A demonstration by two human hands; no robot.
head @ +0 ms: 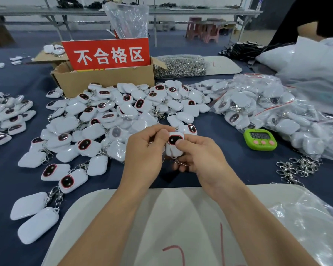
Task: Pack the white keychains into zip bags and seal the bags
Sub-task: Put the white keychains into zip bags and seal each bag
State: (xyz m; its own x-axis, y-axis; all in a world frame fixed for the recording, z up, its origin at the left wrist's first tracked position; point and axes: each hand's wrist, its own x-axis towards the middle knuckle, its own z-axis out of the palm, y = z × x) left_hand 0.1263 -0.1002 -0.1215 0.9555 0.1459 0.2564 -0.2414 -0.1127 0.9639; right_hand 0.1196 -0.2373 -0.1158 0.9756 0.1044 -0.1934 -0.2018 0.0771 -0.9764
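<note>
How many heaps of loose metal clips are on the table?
2: one heap behind the cardboard box, another heap right of the green timer. More may be hidden under bags.

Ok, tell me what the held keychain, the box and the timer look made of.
Keychain: glossy white hard plastic, judging by its highlights, with a dark shiny face. Its clip looks like bright metal.
Box: matte brown cardboard, likely corrugated.
Timer: smooth green plastic, probably, with pink buttons.

green timer (260, 139), cardboard box (104, 79)
</note>
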